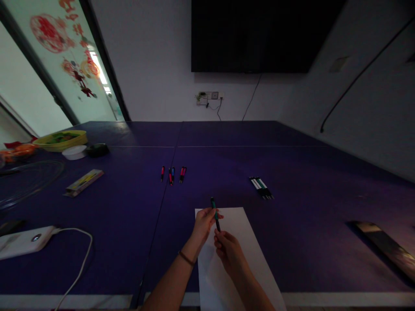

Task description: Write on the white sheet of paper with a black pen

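Both my hands hold one pen (214, 212) with a green grip over a white sheet of paper (241, 250) on the dark purple table (292, 164). My left hand (204, 224) pinches the pen near its upper end. My right hand (227, 247) grips its lower end, fingers closed. A thin bracelet circles my left wrist. Further back lie several red and blue pens (172, 174) in a loose row. To the right lies a small bundle of green and white pens (261, 187).
At the left are a white power bank with a cable (26, 242), a flat pen package (83, 182), a yellow bowl (61, 140), a white dish (74, 152) and a clear lid (29, 179). A dark strip (385, 248) lies at the right. A black screen (259, 34) hangs on the wall.
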{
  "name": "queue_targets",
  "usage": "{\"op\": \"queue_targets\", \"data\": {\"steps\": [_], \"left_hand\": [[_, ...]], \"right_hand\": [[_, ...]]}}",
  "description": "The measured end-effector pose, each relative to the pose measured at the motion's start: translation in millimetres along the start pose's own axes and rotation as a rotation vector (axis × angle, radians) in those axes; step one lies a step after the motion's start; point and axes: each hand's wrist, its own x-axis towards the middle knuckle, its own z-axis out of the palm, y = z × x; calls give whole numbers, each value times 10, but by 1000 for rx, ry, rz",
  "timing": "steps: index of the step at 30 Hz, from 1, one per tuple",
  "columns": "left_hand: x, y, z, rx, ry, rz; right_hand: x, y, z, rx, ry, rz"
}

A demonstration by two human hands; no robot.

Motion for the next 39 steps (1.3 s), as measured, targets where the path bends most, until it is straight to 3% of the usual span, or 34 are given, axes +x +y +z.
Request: {"op": "queue_targets", "data": {"steps": [5,13,22,39], "left_hand": [[2,2,5,12,-9,-7],[3,-10,-5,-2,-6,6],[-43,24,18,-7,4,-44],[12,15,-12,-48,61,-10]], "right_hand": [[-3,0,8,31,3,57],[-12,29,7,-5,-32,-18],[-21,21,-37,-63,-43,30],[-230,21,-111,-4,-16,64]]}}
